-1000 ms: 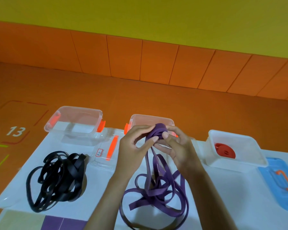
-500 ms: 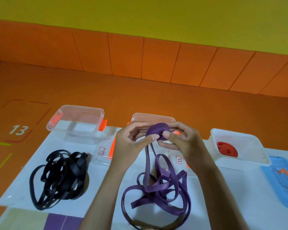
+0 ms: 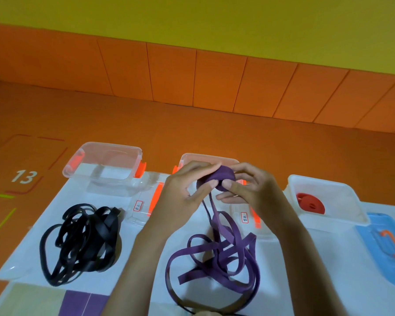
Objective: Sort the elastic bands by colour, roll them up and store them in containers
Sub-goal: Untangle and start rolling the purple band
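Note:
Both hands hold a half-wound roll of purple elastic band (image 3: 217, 177) above the white mat. My left hand (image 3: 183, 192) pinches the roll from the left, and my right hand (image 3: 249, 190) grips it from the right with the thumb on its front. The loose purple band (image 3: 217, 254) hangs down into a tangle on the mat. A black band tangle (image 3: 82, 240) lies to the left. A rolled red band (image 3: 310, 202) sits in the white container (image 3: 342, 215) at right. Two clear containers stand behind: one at left (image 3: 105, 167), one (image 3: 192, 158) behind my hands.
Clear lids with orange clips lie flat on the mat, one (image 3: 144, 201) left of my hands and one (image 3: 249, 218) under my right wrist. A blue lid (image 3: 383, 245) with an orange handle lies at far right. Orange floor and wall panels lie beyond the mat.
The purple roll has turned and grown slightly between my hands. The hanging band has been drawn upward, so the tangle on the mat has shifted.

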`<state>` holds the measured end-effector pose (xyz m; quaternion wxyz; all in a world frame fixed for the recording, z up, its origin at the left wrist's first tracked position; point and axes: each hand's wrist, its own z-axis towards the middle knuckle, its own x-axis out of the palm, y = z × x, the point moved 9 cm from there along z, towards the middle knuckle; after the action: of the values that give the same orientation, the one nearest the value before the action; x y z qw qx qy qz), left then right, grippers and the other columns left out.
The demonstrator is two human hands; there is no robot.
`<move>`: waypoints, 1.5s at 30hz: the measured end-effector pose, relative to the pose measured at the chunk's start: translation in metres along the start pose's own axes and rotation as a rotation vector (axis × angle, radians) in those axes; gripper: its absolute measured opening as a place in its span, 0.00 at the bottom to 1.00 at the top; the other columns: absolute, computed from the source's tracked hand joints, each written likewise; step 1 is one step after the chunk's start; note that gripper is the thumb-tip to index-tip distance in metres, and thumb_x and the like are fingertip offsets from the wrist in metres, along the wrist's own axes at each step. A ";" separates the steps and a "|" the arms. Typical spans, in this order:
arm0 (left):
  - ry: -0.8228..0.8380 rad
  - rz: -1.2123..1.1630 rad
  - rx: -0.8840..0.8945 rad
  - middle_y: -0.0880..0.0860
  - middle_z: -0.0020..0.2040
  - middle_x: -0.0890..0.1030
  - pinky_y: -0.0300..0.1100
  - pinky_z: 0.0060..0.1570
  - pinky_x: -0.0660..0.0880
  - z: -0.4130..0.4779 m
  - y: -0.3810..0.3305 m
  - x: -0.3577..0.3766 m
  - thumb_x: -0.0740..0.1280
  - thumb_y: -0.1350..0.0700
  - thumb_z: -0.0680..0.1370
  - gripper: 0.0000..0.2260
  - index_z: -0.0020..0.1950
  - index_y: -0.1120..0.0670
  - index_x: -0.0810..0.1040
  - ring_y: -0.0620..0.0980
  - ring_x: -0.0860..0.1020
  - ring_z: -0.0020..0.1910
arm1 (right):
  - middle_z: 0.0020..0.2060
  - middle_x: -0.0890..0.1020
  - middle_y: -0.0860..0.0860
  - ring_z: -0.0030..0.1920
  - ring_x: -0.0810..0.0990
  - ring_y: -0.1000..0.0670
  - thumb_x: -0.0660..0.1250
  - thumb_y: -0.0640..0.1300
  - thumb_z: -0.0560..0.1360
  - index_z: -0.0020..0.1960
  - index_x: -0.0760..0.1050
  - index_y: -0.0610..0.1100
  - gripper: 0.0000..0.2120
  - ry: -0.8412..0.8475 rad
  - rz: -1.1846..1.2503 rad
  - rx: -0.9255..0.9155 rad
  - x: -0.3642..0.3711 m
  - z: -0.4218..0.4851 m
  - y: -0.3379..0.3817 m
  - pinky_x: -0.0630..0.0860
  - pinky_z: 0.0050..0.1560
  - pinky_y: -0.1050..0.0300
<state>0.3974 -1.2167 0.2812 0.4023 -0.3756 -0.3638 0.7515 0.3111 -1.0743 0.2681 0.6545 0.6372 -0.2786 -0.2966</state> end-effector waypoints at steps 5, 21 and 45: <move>-0.122 -0.314 -0.074 0.47 0.60 0.86 0.37 0.59 0.79 -0.002 0.004 0.001 0.75 0.62 0.79 0.17 0.65 0.47 0.83 0.51 0.84 0.62 | 0.54 0.87 0.38 0.50 0.89 0.37 0.75 0.45 0.77 0.53 0.82 0.49 0.06 -0.021 0.261 0.050 0.013 -0.004 -0.014 0.85 0.53 0.51; -0.007 -0.129 -0.141 0.40 0.56 0.84 0.40 0.59 0.80 -0.005 0.029 0.003 0.77 0.56 0.78 0.16 0.63 0.41 0.84 0.47 0.83 0.58 | 0.56 0.85 0.42 0.49 0.89 0.37 0.77 0.46 0.74 0.59 0.77 0.41 0.17 -0.022 0.124 0.089 0.002 -0.005 -0.029 0.86 0.51 0.52; -0.146 -0.313 -0.235 0.47 0.53 0.87 0.39 0.54 0.81 -0.016 0.045 0.005 0.81 0.56 0.73 0.15 0.57 0.44 0.85 0.49 0.85 0.55 | 0.53 0.88 0.47 0.55 0.88 0.46 0.79 0.40 0.74 0.55 0.83 0.46 0.11 -0.033 0.022 0.046 -0.003 -0.008 -0.045 0.85 0.54 0.53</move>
<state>0.3937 -1.2266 0.2343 0.4403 -0.3032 -0.5310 0.6575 0.3133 -1.0669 0.2230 0.6382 0.6439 -0.3032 -0.2934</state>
